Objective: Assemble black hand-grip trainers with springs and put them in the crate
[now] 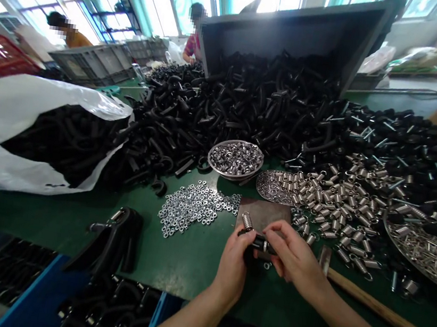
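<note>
My left hand is closed around one end of a short black part. A coil spring stands up from that end, beside my left thumb. On the other end of the part are the thumb and fingers of my right hand, pinched near a small shiny metal piece. My fingers hide much of the part. Just behind my hands lies a flat metal plate. A single nut rests below them on the green table.
Left of the plate spread loose nuts; behind is a bowl of metal pieces. Springs and a hammer lie right. Black curved parts spill from a grey bin. A blue crate stands front left. Two people work beyond.
</note>
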{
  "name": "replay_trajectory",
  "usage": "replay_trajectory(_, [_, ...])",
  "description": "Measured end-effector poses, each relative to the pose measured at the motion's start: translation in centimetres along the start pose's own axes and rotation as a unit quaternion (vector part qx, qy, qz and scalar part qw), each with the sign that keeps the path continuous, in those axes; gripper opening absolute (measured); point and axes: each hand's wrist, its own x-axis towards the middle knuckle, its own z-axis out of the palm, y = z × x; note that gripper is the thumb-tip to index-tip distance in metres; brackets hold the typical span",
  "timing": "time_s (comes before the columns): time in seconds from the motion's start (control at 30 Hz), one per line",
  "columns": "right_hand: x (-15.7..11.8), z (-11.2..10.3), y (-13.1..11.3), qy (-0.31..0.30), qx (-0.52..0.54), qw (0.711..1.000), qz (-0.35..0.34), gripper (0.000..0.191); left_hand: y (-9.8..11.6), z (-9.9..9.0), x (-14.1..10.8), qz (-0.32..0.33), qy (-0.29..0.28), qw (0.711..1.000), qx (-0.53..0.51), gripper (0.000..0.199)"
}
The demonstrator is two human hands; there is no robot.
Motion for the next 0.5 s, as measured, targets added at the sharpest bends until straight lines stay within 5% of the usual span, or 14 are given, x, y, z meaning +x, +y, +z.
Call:
replay_trajectory(0.13, [-0.38,0.12,0.01,0.086,-0.104,0.979,-0.155,0.024,-0.29,-0.13,-0.06,0.018,0.028,0.999,0.005,0.01])
replay_trajectory(0.33, [-0.27,0.16,0.13,-0.055,0.034,0.998,0.004,0.038,-0.29,-0.22,0.07,-0.013,0.016,1.0,-0.022,0.014])
replay_trajectory(0.5, [-0.55,0.53,0.4,0.086,-0.081,0.978,-0.17,0.024,0.07,-0.32,0.27,0.007,0.094,0.995,-0.024,0.013])
